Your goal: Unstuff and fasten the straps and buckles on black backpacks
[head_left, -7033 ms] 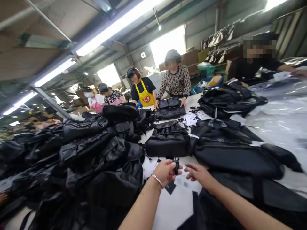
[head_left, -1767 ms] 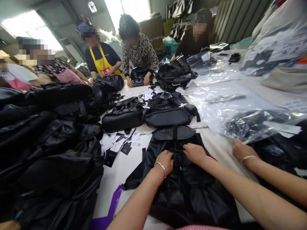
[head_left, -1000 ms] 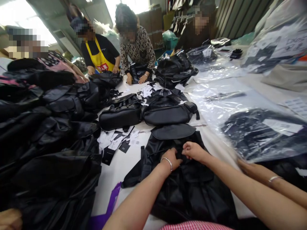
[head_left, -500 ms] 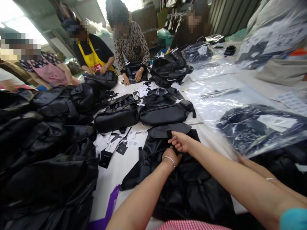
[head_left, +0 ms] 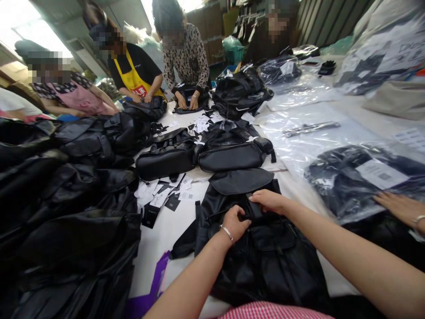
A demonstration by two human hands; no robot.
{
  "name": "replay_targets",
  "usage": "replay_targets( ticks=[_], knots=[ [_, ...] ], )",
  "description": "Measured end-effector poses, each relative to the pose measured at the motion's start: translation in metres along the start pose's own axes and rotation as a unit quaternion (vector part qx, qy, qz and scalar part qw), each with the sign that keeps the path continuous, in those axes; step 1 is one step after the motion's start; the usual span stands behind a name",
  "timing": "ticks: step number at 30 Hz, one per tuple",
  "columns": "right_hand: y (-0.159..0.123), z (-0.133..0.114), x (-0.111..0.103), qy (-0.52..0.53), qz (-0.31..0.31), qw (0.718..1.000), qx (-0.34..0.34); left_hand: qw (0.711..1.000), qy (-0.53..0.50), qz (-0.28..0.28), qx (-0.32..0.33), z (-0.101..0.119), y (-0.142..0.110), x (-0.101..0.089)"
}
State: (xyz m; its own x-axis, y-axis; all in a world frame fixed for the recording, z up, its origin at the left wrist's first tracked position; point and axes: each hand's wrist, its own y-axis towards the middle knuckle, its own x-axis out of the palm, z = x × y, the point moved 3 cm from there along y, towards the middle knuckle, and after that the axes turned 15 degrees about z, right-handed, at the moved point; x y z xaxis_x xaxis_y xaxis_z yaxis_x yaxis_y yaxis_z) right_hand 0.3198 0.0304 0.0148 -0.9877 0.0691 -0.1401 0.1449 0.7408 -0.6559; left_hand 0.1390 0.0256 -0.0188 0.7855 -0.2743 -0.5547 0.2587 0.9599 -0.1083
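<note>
A black backpack [head_left: 275, 266] lies front up on the table before me, its top flap [head_left: 241, 181] spread at the far end. My right hand [head_left: 268, 200] is closed, pinching a short black strap [head_left: 249, 202] just below the flap. My left hand [head_left: 235, 221], with a silver bangle at the wrist, rests on the backpack's upper front. Its index finger and thumb are curved with a gap between them, and nothing shows in that gap. The other left fingers are partly hidden. A side strap [head_left: 184, 241] sticks out on the backpack's left.
Black bags [head_left: 66, 248] are heaped on the left. Beyond my backpack stand two more black backpacks [head_left: 229, 155], near loose tags [head_left: 162, 197]. At right, a co-worker's hand [head_left: 398, 208] touches a plastic-wrapped bag [head_left: 352, 177]. Several co-workers handle bags across the table.
My right hand has come down and toward me with the strap, which now lies lower. My left finger and thumb have spread. The co-worker's hand at right has moved onto the wrapped bag.
</note>
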Motion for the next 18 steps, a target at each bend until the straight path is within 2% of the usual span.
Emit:
replay_targets(
  ticks=[7,12,18],
  knots=[
    [-0.010,0.007,0.008,-0.044,-0.058,0.997,0.032,0.996,-0.032,0.020,0.079,0.023,-0.006,-0.016],
    [-0.009,0.009,0.008,-0.055,-0.061,0.996,0.021,0.996,-0.026,0.033,0.078,0.016,-0.004,-0.013],
    [0.001,0.016,0.011,-0.100,-0.011,0.995,-0.002,0.993,-0.087,0.037,-0.073,-0.009,0.011,-0.001]
  ],
)
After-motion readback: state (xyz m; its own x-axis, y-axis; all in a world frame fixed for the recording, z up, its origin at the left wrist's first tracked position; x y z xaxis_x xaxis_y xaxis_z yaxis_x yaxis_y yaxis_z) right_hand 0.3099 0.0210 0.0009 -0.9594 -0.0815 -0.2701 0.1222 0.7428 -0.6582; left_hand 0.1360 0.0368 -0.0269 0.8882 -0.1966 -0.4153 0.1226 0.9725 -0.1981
